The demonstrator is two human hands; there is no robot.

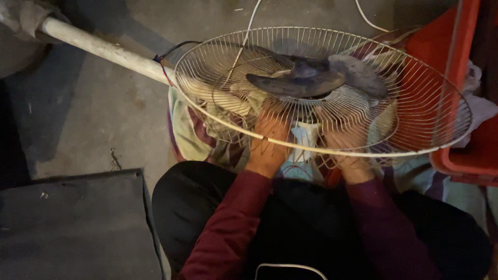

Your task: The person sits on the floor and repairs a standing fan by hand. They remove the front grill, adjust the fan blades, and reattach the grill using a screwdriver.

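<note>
Left hand [267, 148] grip and right hand [346, 150] grip both reaching under the wire fan guard [415, 78], closure impossible to tell through the wires, guard with dark fan blades [301, 80] tilted over the person's lap, white pole [104, 49] lying across the concrete floor [104, 114], red crate [467, 150] at right.

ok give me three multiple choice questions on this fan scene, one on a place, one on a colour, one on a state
1. Where are both hands?
A. on the pole
B. under the wire guard
C. in the red crate

2. What colour are the sleeves?
A. maroon
B. white
C. green

3. How does the guard lie?
A. upright
B. folded shut
C. flat, open side up

Answers:
1 B, the left hand and right hand show through the wire guard, near the white motor housing.
2 A, the sleeves are maroon.
3 C, its rim faces up with the dark blades bare, and the pole runs off along the floor.
</note>
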